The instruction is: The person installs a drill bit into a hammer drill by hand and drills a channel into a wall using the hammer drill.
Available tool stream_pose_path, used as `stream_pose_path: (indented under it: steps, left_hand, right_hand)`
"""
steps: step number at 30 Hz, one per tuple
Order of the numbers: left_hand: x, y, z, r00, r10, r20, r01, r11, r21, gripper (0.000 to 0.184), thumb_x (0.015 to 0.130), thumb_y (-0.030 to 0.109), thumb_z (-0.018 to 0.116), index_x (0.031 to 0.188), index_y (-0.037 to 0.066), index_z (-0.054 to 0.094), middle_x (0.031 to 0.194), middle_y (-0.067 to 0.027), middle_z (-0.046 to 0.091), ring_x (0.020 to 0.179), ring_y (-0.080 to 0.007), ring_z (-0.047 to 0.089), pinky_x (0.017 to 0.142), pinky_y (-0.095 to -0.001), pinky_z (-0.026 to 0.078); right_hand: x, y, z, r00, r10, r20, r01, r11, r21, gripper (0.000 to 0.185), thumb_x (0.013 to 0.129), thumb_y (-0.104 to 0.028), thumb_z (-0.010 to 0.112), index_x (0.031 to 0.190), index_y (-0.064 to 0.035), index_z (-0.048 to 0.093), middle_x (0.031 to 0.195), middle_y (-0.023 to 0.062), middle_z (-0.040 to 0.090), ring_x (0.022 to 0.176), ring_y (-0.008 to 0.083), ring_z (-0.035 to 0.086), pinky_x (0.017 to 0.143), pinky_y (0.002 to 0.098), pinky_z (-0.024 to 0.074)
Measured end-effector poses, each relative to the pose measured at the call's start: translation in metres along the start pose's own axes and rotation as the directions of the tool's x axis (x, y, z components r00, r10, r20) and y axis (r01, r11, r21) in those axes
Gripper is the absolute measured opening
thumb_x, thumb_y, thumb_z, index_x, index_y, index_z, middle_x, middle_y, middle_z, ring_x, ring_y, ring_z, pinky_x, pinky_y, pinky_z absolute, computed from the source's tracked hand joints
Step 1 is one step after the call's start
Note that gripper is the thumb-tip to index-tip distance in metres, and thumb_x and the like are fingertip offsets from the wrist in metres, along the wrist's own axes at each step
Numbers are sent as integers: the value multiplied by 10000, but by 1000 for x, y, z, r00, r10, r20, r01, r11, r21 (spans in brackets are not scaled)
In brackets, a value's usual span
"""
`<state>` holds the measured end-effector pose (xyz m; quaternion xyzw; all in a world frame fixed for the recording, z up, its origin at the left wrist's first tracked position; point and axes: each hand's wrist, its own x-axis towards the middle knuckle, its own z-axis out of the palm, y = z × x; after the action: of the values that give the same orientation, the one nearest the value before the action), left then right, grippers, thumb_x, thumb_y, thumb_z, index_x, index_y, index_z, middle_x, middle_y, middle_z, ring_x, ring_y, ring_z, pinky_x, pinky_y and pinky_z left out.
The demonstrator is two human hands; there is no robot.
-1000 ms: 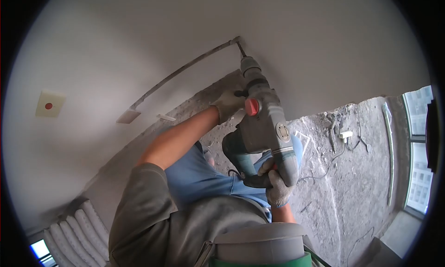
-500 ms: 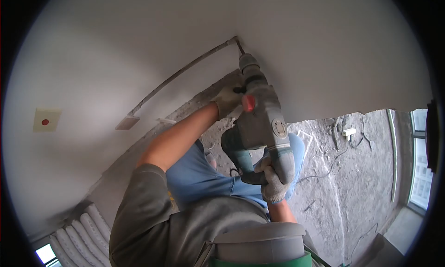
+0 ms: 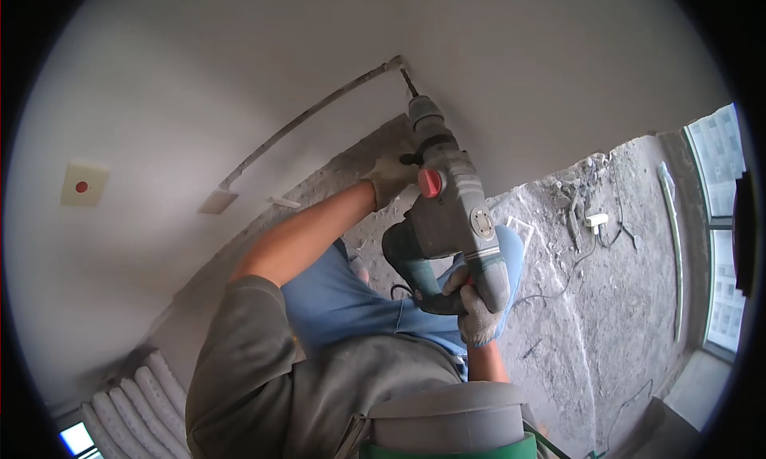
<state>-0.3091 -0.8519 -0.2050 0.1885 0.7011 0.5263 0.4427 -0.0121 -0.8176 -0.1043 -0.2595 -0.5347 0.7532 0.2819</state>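
A dusty rotary hammer drill [image 3: 455, 208] with a red knob points away from me toward the wall corner. Its long bit [image 3: 408, 82] reaches to the end of a narrow groove [image 3: 311, 116] cut in the white wall; whether the tip is in the wall I cannot tell. My left hand [image 3: 391, 180], in a pale work glove, grips the side handle behind the chuck, its fingers partly hidden by the tool. Around the rear handle my gloved right hand [image 3: 479, 319] is closed, low beside my knee.
Rubble and dust cover the rough floor [image 3: 614, 299], where a white power socket [image 3: 596, 220] and cables lie. A cover plate [image 3: 217, 201] sits at the groove's lower end, another plate with a red dot [image 3: 84, 184] farther left. Windows [image 3: 722, 252] stand right, a radiator [image 3: 144, 403] lower left.
The view has turned a little, showing more of the window and rubble. More of the drill bit shows ahead of the chuck. Both hands keep their hold on the drill.
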Motion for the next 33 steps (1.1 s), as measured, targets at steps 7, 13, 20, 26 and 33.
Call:
stream_pose_path:
  steps: [7,13,20,26,33]
  left_hand:
    - [-2,10,0,998,57,10,-57,997,54,360,906,229,674,1155,-32,671,998,-88,709,856,-124,645,724,-294,526]
    - [30,13,-23,972,197,131,-207,976,70,381,891,230,705,1175,-21,664,1060,-94,705,913,-160,666,796,-313,548]
    - [27,7,-15,995,-33,93,59,955,-291,336,906,184,702,1153,-39,655,1036,-115,701,883,-184,680,746,-322,558]
    - [8,11,-5,987,149,66,-134,971,-197,387,877,205,721,1167,-42,654,1086,-115,693,917,-177,662,787,-309,539]
    - [13,-25,-4,1000,6,2,-5,992,-124,302,923,161,639,1155,-33,652,1064,-100,694,912,-147,648,778,-312,527]
  right_hand:
    - [1,3,0,1000,-9,17,9,1000,-8,269,806,-112,583,1015,41,655,763,57,664,639,121,547,589,266,423]
    - [28,18,15,1000,-4,10,5,996,-91,138,810,-99,590,854,-12,688,725,43,661,677,130,608,630,283,480]
    - [22,12,16,994,-67,89,101,874,-476,100,795,-109,636,831,-29,683,726,47,674,673,152,626,643,313,494]
    - [16,8,4,999,31,15,-31,999,-20,213,795,-71,585,958,32,676,734,31,646,621,98,531,572,259,425]
    - [8,11,-7,997,-30,69,29,1000,6,388,790,-112,558,1130,62,627,744,61,647,638,122,542,590,261,425]
